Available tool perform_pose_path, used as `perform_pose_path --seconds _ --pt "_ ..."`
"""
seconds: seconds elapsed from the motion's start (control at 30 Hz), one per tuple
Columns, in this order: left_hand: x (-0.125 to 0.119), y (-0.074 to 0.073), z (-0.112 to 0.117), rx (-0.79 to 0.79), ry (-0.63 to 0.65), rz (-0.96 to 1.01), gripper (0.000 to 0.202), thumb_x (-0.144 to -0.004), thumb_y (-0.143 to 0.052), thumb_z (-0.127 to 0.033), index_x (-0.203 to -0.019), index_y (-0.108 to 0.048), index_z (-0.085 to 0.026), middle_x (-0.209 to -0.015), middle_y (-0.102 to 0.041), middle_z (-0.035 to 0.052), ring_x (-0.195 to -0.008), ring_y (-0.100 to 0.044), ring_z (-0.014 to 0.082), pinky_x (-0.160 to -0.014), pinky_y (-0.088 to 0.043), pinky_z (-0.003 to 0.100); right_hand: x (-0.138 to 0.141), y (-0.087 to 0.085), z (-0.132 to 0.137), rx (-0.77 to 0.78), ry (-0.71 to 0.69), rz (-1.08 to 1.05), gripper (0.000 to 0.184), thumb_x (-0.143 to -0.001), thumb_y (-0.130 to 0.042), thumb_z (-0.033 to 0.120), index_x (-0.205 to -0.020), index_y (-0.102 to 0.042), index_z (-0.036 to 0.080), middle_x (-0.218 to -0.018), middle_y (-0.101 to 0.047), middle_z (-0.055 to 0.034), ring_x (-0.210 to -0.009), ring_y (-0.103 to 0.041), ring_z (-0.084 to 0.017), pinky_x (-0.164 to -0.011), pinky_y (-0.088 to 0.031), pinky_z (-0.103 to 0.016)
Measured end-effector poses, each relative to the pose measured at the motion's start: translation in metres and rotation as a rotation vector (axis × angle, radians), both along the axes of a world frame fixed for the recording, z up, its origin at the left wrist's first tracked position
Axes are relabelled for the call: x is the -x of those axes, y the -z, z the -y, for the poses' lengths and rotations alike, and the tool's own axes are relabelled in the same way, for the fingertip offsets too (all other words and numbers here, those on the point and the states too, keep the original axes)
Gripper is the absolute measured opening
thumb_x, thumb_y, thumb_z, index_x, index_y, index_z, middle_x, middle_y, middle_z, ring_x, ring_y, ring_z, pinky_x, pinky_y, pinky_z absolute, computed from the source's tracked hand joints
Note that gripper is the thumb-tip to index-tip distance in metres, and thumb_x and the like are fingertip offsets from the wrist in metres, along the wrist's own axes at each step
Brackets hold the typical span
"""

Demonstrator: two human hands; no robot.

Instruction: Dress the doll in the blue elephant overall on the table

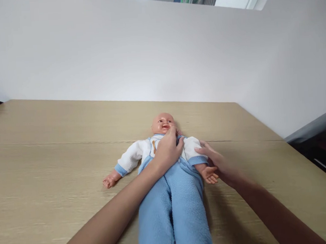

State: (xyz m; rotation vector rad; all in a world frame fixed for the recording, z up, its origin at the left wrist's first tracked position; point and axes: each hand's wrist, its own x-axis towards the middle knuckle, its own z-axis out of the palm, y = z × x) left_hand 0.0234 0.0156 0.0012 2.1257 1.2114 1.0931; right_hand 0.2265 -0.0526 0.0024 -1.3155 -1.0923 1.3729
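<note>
While a single doll point(181, 184) lies face up on the table point(57, 170), head away from you, you have both hands on its upper body. Your left hand point(169, 149) rests on the doll's chest, fingers reaching up by its collar and chin, thumb apart; you can't tell from here whether it pinches cloth. Your right hand point(216, 161) curves loosely around the outer side of the doll's sleeve point(191, 148), nearer your right; how firmly it grips is unclear. The step in hand appears to be handling the doll's shoulder and that arm; the next move likely calls for gentle, steady fingers at the sleeve.

Counted: one doll, with two white sleeves, two blue cuffs, two bare hands and two blue trouser legs; one table under it; one pale wall point(147, 56) beyond its head; two hands of yours.
</note>
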Motion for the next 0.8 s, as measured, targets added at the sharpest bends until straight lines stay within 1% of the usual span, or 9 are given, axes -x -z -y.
perform_pose_path --seconds 0.07,0.13,0.23,0.37,0.47,0.53,0.6,0.7,0.8 --pt "0.000 0.001 0.000 -0.002 0.000 -0.008 0.008 -0.105 -0.060 -0.020 -0.111 -0.056 -0.021 -0.105 -0.072 0.0059 -0.088 -0.065 0.0215 -0.076 -0.042 0.035 -0.014 -0.006 0.011 0.083 -0.032 0.023 0.058 -0.086 -0.085 0.043 -0.142 -0.072 0.032 -0.116 -0.081 -0.0037 -0.086 -0.074 -0.021 -0.060 -0.059 -0.025" --pt "0.001 0.000 0.001 0.004 -0.001 -0.019 0.009 -0.105 -0.060 -0.021 -0.113 -0.056 -0.021 -0.105 -0.072 0.0060 -0.089 -0.066 0.0221 -0.077 -0.043 0.035 -0.030 -0.008 0.017 0.127 -0.061 0.068 0.064 -0.083 -0.087 0.043 -0.145 -0.071 0.034 -0.112 -0.082 -0.0050 -0.077 -0.072 -0.021 -0.047 -0.049 -0.024" --pt "0.001 -0.001 0.001 0.004 0.003 -0.033 0.009 -0.105 -0.059 -0.023 -0.113 -0.056 -0.021 -0.105 -0.072 0.0065 -0.091 -0.066 0.0229 -0.078 -0.044 0.036 -0.049 -0.005 0.025 0.066 -0.056 0.168 0.063 -0.086 -0.086 0.048 -0.146 -0.073 0.034 -0.126 -0.081 -0.0086 -0.093 -0.076 -0.026 -0.055 -0.056 -0.026" --pt "0.002 -0.002 0.003 0.003 0.004 -0.049 0.009 -0.105 -0.059 -0.024 -0.113 -0.055 -0.021 -0.103 -0.071 0.0067 -0.091 -0.067 0.0232 -0.076 -0.044 0.036 -0.062 0.009 0.032 -0.018 -0.072 0.344 0.068 -0.086 -0.089 0.055 -0.148 -0.070 0.035 -0.143 -0.075 -0.0096 -0.079 -0.073 -0.021 -0.050 -0.054 -0.027" --pt "0.002 -0.003 0.003 0.010 0.004 -0.066 0.009 -0.106 -0.058 -0.025 -0.114 -0.055 -0.021 -0.102 -0.071 0.0067 -0.090 -0.066 0.0236 -0.077 -0.044 0.036 -0.074 0.021 0.027 -0.090 -0.004 0.320 0.066 -0.083 -0.092 0.058 -0.139 -0.073 0.030 -0.139 -0.076 -0.0109 -0.098 -0.076 -0.027 -0.073 -0.065 -0.035" --pt "0.001 -0.005 0.004 -0.012 0.007 -0.100 0.010 -0.107 -0.058 -0.027 -0.115 -0.056 -0.021 -0.102 -0.071 0.0074 -0.093 -0.066 0.0255 -0.080 -0.046 0.038 -0.085 0.027 0.020 -0.109 0.061 0.335 0.064 -0.079 -0.093 0.062 -0.130 -0.075 0.028 -0.127 -0.078 -0.0122 -0.107 -0.075 -0.032 -0.087 -0.065 -0.042" --pt "0.001 -0.009 0.006 -0.078 0.005 -0.169 0.012 -0.108 -0.060 -0.030 -0.115 -0.057 -0.020 -0.106 -0.072 0.0096 -0.104 -0.065 0.0296 -0.091 -0.048 0.043 -0.095 0.033 0.014 -0.132 0.102 0.370 0.067 -0.076 -0.094 0.066 -0.126 -0.074 0.027 -0.124 -0.078 -0.0129 -0.109 -0.073 -0.033 -0.092 -0.063 -0.046" --pt "0.007 -0.021 0.010 -0.188 -0.037 -0.301 0.018 -0.108 -0.061 -0.035 -0.114 -0.060 -0.018 -0.117 -0.071 0.0146 -0.120 -0.058 0.0365 -0.108 -0.045 0.052 -0.099 0.042 0.013 -0.197 0.137 0.388 0.068 -0.080 -0.089 0.067 -0.131 -0.069 0.026 -0.132 -0.073 -0.0150 -0.115 -0.072 -0.035 -0.102 -0.060 -0.052" --pt "0.021 -0.031 0.021 -0.254 -0.076 -0.311 0.018 -0.109 -0.059 -0.035 -0.116 -0.062 -0.019 -0.127 -0.068 0.0160 -0.132 -0.053 0.0379 -0.116 -0.040 0.054 -0.082 0.043 0.024 -0.329 0.252 0.557 0.064 -0.089 -0.082 0.061 -0.140 -0.064 0.025 -0.144 -0.066 -0.0178 -0.127 -0.067 -0.038 -0.113 -0.054 -0.061"
